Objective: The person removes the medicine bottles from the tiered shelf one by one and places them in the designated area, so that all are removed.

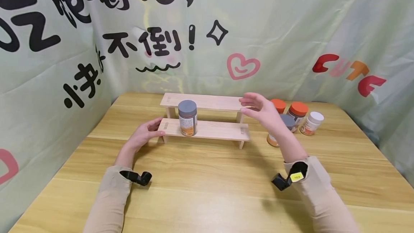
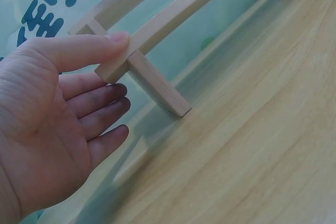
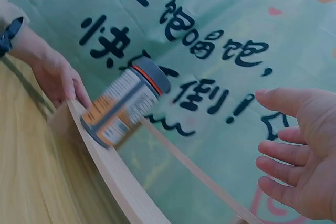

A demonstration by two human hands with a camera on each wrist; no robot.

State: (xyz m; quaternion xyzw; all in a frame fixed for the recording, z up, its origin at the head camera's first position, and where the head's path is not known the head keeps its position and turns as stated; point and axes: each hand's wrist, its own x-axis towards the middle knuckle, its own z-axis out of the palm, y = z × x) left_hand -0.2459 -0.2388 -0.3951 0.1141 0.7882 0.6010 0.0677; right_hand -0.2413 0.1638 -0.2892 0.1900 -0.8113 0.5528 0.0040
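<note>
A small two-step wooden rack stands on the wooden table. A grey-lidded jar with an orange label stands upright on the lower step, near its left end. My left hand is open, its straight fingers touching the left end of the lower step. My right hand hovers open at the right end of the upper step and holds nothing. In the right wrist view the jar is blurred, with the right hand's fingers spread apart from it.
Several more jars stand on the table right of the rack: two with orange lids, one with a white lid, and a grey-lidded one partly hidden behind my right wrist. Green printed cloth walls the table on three sides.
</note>
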